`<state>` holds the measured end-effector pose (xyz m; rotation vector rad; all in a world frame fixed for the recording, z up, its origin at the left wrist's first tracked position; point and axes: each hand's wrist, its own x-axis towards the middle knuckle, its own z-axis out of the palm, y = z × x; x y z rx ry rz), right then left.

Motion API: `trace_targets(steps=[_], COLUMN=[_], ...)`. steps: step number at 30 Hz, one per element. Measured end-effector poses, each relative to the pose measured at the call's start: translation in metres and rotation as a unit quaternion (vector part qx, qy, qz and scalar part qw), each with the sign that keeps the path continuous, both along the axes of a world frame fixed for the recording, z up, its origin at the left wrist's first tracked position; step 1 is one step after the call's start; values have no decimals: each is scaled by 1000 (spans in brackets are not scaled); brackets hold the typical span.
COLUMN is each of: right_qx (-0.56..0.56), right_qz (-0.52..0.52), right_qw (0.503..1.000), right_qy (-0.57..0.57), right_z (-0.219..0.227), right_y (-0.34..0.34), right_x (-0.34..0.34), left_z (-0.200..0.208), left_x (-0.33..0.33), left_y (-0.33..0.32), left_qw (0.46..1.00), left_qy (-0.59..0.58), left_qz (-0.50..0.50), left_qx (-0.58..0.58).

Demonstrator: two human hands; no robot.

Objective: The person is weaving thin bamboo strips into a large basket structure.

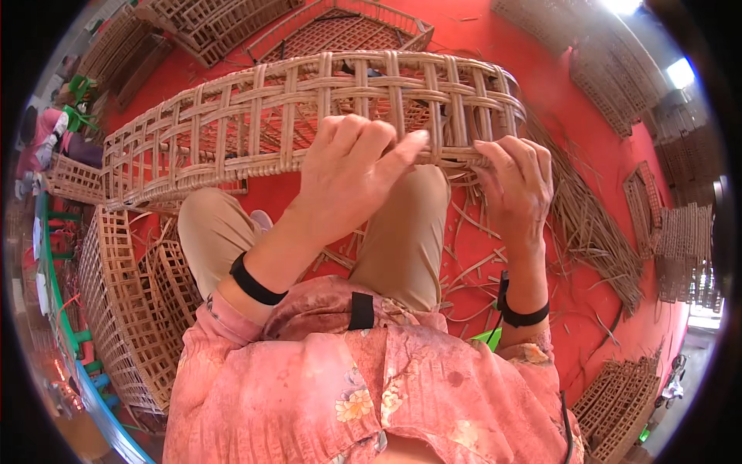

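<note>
A long woven rattan basket (263, 116) lies tipped on its side across my knees, its open lattice wall facing up and its wrapped rim toward me. My left hand (348, 174) is closed over the rim near the middle, fingers curled and the index finger reaching right along the edge. At the right end, my right hand (518, 182) pinches the rim beside the corner, thumb on the near side. Whether a loose strand lies between those fingers is too small to tell. Both wrists wear black bands.
A bundle of loose rattan strips (595, 216) lies right on the red floor (587, 329), with cut scraps (468, 263) below my hands. Stacked woven baskets (124, 309) stand at left, and more woven panels (618, 69) lie at the far right. Another person (50, 139) is at the far left.
</note>
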<state>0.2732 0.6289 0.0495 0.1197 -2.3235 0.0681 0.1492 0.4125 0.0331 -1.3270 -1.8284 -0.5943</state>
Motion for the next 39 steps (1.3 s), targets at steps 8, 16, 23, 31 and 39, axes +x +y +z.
trace_targets(steps=[8, 16, 23, 31, 39], right_qx=[30, -81, -977, -980, -940], right_qz=[18, -38, 115, 71, 181], right_qw=[998, 982, 170, -171, -272], right_qy=[57, 168, 64, 79, 95], right_z=[-16, -45, -147, -210, -154], right_y=[4, -5, 1, 16, 35], right_x=[-9, 1, -14, -69, -100], left_z=[-3, 4, 21, 29, 80], left_x=[-6, -2, -4, -35, -50], left_y=[11, 18, 29, 22, -18], left_qw=[999, 997, 993, 995, 998], left_qy=[-31, -67, -25, -74, 0], left_qz=[-16, -34, 39, 22, 47], left_qx=[39, 21, -111, -66, -32])
